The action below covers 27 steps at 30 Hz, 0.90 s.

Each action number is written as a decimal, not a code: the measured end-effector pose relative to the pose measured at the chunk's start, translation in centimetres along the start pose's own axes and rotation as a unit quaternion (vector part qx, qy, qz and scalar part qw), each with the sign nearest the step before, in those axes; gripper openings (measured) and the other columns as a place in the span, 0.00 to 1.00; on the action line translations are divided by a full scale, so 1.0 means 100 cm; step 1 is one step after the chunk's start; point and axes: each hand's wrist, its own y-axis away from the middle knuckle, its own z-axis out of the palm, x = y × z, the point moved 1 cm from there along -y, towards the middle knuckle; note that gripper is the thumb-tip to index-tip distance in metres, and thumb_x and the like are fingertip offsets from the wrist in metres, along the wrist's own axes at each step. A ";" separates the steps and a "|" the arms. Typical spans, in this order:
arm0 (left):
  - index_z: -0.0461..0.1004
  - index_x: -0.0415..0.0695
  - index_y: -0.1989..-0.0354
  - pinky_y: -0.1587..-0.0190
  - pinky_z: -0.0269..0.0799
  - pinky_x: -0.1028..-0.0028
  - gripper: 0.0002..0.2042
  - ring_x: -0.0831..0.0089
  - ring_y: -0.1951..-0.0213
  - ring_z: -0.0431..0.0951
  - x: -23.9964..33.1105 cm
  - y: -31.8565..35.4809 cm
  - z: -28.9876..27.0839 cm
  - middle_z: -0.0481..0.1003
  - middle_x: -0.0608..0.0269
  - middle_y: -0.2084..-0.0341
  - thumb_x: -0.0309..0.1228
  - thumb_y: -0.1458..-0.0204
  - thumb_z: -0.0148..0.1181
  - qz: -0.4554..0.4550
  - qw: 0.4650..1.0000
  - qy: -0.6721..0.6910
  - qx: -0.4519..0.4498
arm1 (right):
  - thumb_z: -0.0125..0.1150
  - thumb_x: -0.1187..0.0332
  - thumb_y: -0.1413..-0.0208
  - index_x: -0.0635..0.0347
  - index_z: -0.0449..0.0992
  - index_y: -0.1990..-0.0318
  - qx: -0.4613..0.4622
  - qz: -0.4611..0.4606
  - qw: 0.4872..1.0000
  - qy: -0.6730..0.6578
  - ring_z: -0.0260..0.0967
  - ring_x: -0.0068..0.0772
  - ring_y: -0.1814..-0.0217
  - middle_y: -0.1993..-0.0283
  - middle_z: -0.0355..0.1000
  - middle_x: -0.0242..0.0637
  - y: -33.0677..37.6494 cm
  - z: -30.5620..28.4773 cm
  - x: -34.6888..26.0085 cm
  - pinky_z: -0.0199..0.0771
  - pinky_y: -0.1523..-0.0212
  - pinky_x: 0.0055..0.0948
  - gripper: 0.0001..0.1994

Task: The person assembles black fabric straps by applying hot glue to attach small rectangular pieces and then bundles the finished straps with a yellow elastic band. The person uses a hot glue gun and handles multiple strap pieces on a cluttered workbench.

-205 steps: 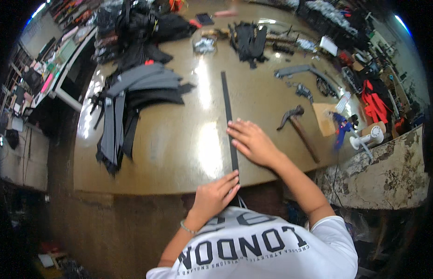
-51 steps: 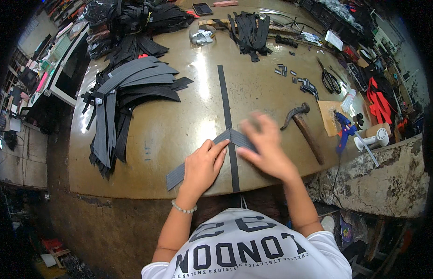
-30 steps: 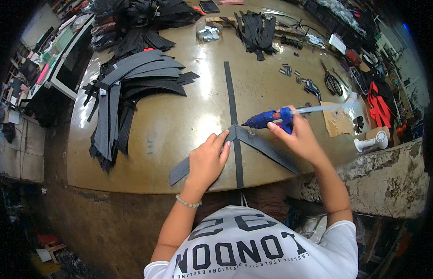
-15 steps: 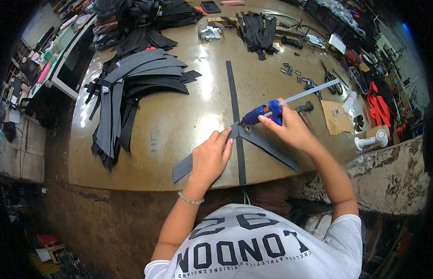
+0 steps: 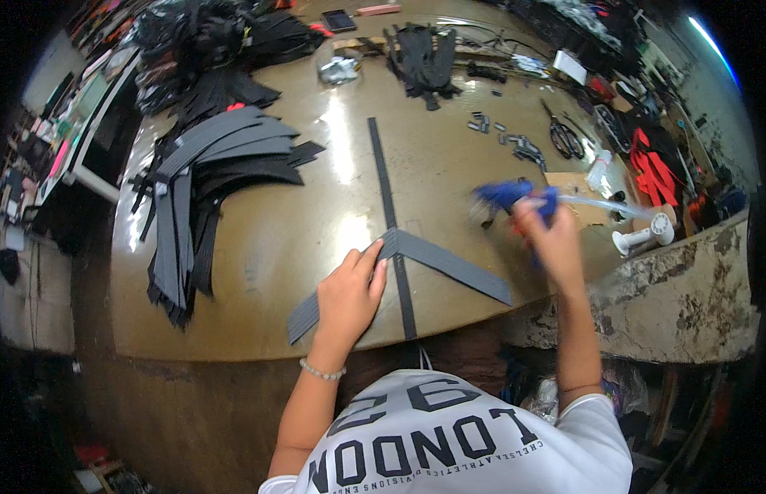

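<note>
My left hand (image 5: pixel 350 292) presses flat on a folded grey strap (image 5: pixel 449 262) that forms a V across a long dark strap (image 5: pixel 391 214) lying straight down the brown table (image 5: pixel 267 239). My right hand (image 5: pixel 549 239) is lifted off to the right of the straps and grips a blue glue gun (image 5: pixel 508 198), which is blurred by motion. The gun's nozzle is away from the strap crossing.
A fanned pile of grey and black straps (image 5: pixel 202 189) lies at the left. More black straps (image 5: pixel 424 53), small buckles (image 5: pixel 490 125), scissors (image 5: pixel 564 140), a phone (image 5: pixel 343 20) and a white spool (image 5: pixel 650 230) sit toward the back and right. The table's chipped edge (image 5: pixel 671 288) is at right.
The right hand picked up the glue gun, brought it to the strap crossing, and has now swung it away to the right. The left hand stays pressed on the folded strap.
</note>
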 end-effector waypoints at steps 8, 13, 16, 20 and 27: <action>0.78 0.48 0.51 0.73 0.68 0.67 0.13 0.62 0.78 0.71 0.005 -0.003 -0.003 0.68 0.57 0.77 0.33 0.44 0.59 -0.008 1.000 0.012 -0.014 | 0.54 0.51 0.37 0.72 0.76 0.60 0.261 0.206 0.859 0.389 0.77 0.51 0.63 0.66 0.77 0.55 -0.006 -0.105 0.070 0.73 0.60 0.40 0.25; 0.79 0.49 0.52 0.75 0.68 0.67 0.13 0.63 0.79 0.72 0.006 -0.005 -0.004 0.69 0.60 0.78 0.33 0.45 0.60 -0.012 1.000 0.016 -0.013 | 0.57 0.56 0.39 0.67 0.80 0.61 0.217 0.052 0.932 0.286 0.77 0.48 0.61 0.64 0.78 0.50 -0.012 -0.075 0.011 0.74 0.61 0.38 0.19; 0.80 0.50 0.53 0.75 0.67 0.67 0.12 0.63 0.80 0.71 0.006 -0.005 -0.004 0.69 0.60 0.79 0.33 0.45 0.60 -0.016 1.000 0.014 -0.011 | 0.61 0.64 0.42 0.66 0.79 0.60 0.060 -0.118 0.984 0.116 0.77 0.38 0.62 0.62 0.78 0.48 -0.093 -0.015 0.012 0.74 0.61 0.31 0.12; 0.80 0.51 0.53 0.76 0.67 0.67 0.12 0.64 0.80 0.71 0.005 -0.004 -0.005 0.69 0.60 0.79 0.34 0.45 0.60 -0.021 1.000 0.017 -0.004 | 0.65 0.66 0.48 0.65 0.80 0.64 -0.039 -0.179 0.958 0.220 0.76 0.46 0.63 0.65 0.77 0.48 -0.187 0.049 0.050 0.75 0.59 0.38 0.10; 0.81 0.51 0.54 0.75 0.67 0.66 0.11 0.63 0.79 0.72 0.003 -0.004 -0.005 0.70 0.60 0.78 0.35 0.45 0.60 -0.028 0.999 0.025 -0.005 | 0.63 0.68 0.48 0.63 0.76 0.68 -0.049 -0.206 0.935 0.285 0.70 0.49 0.56 0.65 0.75 0.47 -0.193 0.075 0.043 0.70 0.52 0.41 0.07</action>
